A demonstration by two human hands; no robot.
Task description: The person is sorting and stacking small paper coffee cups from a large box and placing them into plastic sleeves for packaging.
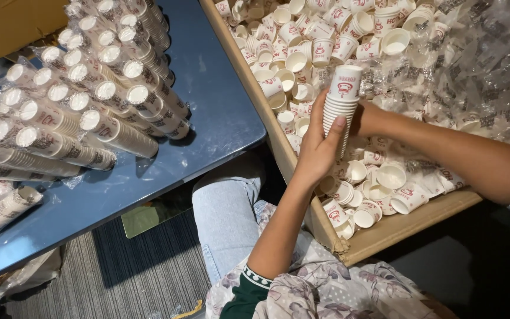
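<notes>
My left hand [317, 147] wraps around a short stack of white paper cups [341, 100] with red print, held upright over a cardboard box [385, 233]. My right hand [362, 118] grips the same stack from behind, mostly hidden by the cups. Several loose cups [302, 53] of the same kind fill the box below and around the stack.
A blue table [219, 100] at the left carries a pile of wrapped cup sleeves [90, 100] lying on their sides. Crumpled clear plastic wrap [491, 65] lies in the box's right part. My jeans-clad knee [225, 207] sits between table and box. Grey carpet is below.
</notes>
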